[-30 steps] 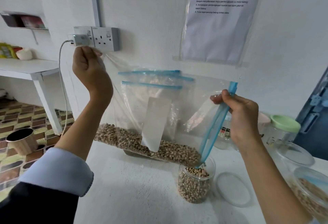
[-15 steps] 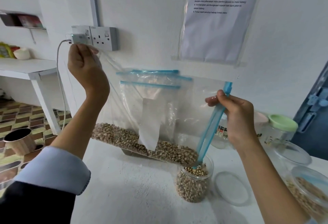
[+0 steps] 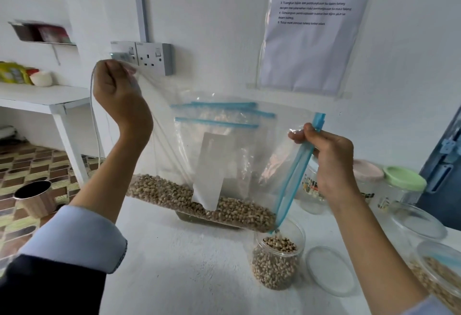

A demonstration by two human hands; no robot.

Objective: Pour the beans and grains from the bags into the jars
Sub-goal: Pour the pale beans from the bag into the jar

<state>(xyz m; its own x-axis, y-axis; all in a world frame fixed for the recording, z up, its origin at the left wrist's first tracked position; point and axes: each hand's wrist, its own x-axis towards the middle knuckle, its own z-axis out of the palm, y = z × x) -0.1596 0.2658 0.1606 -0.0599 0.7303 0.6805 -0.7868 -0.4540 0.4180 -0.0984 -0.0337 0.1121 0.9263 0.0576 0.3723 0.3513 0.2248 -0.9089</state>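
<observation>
- My left hand [image 3: 119, 95] pinches the bag [image 3: 224, 155] corner high above the jar [image 3: 277, 262].
- My right hand [image 3: 329, 160] grips its blue zip edge, whose lowest corner spills beans [image 3: 199, 202] into the jar.

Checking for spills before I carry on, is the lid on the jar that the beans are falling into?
No, the jar stands open under the bag's corner, and its clear lid lies flat on the table beside it.

Head-worn view, forward and down, close

We see bare white worktop [image 3: 174, 264] left of the bean-filled clear plastic jar [image 3: 275, 264]; a flat clear round lid [image 3: 329, 271] and more jars crowd its right.
</observation>
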